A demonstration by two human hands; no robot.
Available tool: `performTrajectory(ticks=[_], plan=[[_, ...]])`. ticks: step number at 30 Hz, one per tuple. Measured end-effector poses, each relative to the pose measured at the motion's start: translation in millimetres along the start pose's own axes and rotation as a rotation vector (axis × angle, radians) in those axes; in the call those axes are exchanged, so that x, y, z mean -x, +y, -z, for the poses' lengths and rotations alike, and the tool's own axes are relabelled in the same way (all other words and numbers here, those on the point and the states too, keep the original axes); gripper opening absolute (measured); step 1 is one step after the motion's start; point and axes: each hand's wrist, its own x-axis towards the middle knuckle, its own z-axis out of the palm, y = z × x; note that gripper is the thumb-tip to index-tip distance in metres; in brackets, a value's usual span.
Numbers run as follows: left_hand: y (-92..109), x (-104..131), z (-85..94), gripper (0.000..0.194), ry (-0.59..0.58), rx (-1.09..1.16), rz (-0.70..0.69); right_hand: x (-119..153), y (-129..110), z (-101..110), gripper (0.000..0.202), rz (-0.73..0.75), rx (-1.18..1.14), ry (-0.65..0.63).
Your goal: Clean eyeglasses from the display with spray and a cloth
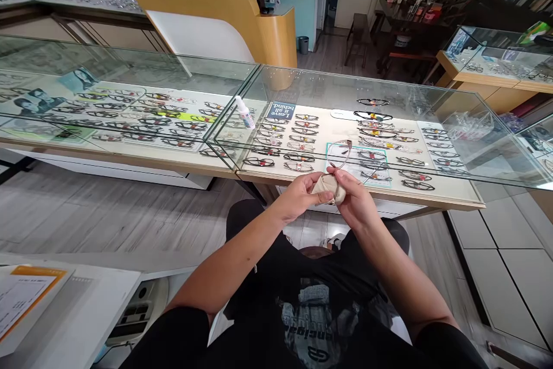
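Beige cloth (327, 186) sits bunched between your two hands, wrapped over the lower part of a pair of glasses (339, 157). Your left hand (298, 199) has its thumb pressed on the front of the cloth, its fingers clamped on the fold from the other side. Your right hand (358, 199) closes on the opposite end of the cloth, thumb and forefinger up by the frame where it comes out; how its other fingers lie, you cannot tell from here. The free part of the glasses rises past your fingertips, in front of the right display case (469, 202). That glass-topped case holds columns of folded glasses, many with small red tags, plus a dark blue card (280, 110) near its left end and a teal-edged sheet (384, 181) under some frames. The left display case (112, 158) holds more rows of glasses, with picture cards (78, 79) toward its far left. By the joint of the two cases, a white bottle (245, 113) stands on the glass, its contents hidden. Farther off, another glass case (496, 78) at your right contains more frames.
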Motion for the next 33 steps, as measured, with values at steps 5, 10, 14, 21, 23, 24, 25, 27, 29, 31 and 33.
performTrajectory(ticks=[5, 10, 14, 21, 23, 24, 25, 27, 29, 31, 33], plan=[[-3, -3, -9.4, 0.047, 0.119, 0.021, -0.029, 4, 5, -1, 0.028, 0.025, 0.037, -0.050], [0, -4, -5.9, 0.047, 0.151, 0.002, -0.023, 4, 1, 0, 0.028, 0.039, 0.064, -0.058], [8, -2, -0.7, 0.045, 0.029, 0.029, 0.035, 2, -5, -1, 0.028, 0.063, 0.047, -0.044], [4, -2, -1.4, 0.054, 0.000, 0.039, 0.041, 2, -1, 0, 0.024, 0.094, 0.021, -0.021], [1, -4, -3.3, 0.055, 0.062, 0.031, 0.025, 2, 4, 0, 0.023, 0.100, 0.039, -0.032], [0, -5, -4.7, 0.053, 0.087, 0.026, 0.018, 2, 6, 1, 0.023, 0.100, 0.054, -0.043], [-1, -5, -6.3, 0.050, 0.109, 0.019, 0.006, 1, 8, 1, 0.023, 0.102, 0.067, -0.054], [1, -7, -9.9, 0.052, 0.140, -0.005, -0.039, 0, 10, 1, 0.023, 0.121, 0.086, -0.070], [3, -8, -13.5, 0.059, 0.139, -0.034, -0.084, -1, 10, 0, 0.025, 0.157, 0.094, -0.060], [5, -8, -16.6, 0.062, 0.104, -0.047, -0.107, 0, 8, -1, 0.027, 0.177, 0.087, -0.030], [7, -7, -18.6, 0.059, 0.086, -0.032, -0.097, 2, 2, -3, 0.026, 0.181, 0.072, -0.003]])
